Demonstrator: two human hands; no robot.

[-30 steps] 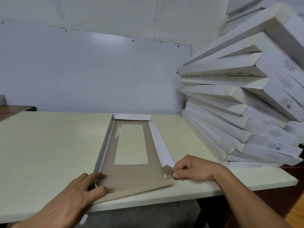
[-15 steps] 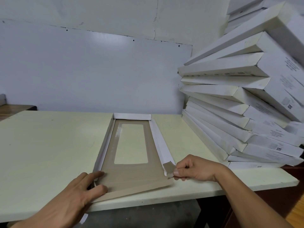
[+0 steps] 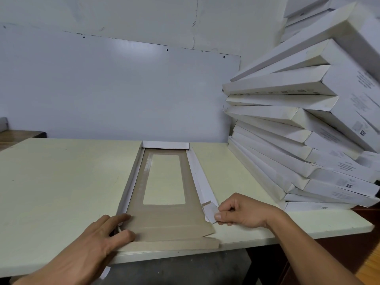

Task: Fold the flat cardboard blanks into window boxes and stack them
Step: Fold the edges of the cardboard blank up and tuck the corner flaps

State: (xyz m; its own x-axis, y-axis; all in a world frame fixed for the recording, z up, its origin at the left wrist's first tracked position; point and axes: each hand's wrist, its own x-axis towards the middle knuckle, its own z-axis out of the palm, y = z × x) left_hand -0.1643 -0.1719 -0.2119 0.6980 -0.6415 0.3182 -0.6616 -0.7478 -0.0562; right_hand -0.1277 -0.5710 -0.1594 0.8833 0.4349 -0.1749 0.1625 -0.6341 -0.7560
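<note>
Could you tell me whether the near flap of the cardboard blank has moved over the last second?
Yes. The near flap has dropped flatter onto the table edge, where it tilted up before.

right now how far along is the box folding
Done: a tall leaning stack of folded boxes at the table's right. In hand: one blank lies brown side up, far flap and long sides raised; the right hand pinches the near-right corner tab, the left hand presses the near-left corner. Left: near end flap, then stacking.

blank (image 3: pixel 164 225): brown, windowed, flat on table | boxes (image 3: pixel 298 128): white, stacked right
</note>
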